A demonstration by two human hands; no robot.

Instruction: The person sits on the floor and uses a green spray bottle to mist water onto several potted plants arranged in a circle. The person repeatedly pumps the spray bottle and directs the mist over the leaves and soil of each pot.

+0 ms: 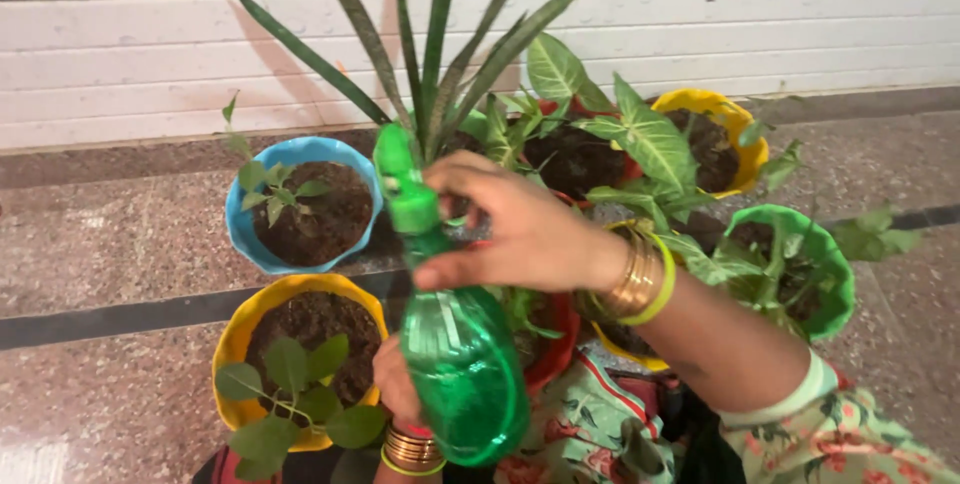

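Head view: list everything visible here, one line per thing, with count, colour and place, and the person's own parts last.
spray bottle: 1, clear green with a green trigger head, centre foreground, held in both hands
blue pot: 1, blue, left of centre, soil and a small seedling
yellow pot, near: 1, yellow, lower left, round-leaved plant
yellow pot, far: 1, yellow, upper right, soil
green pot: 1, green, right, leafy plant
red pots: at least 2, red, centre, mostly hidden by leaves and hands
floor: speckled stone with dark strips
wall: white, at the back
bangles: gold and yellow-green, on both wrists
left hand: 1, grips the bottle's lower body
right hand: 1, on the trigger head
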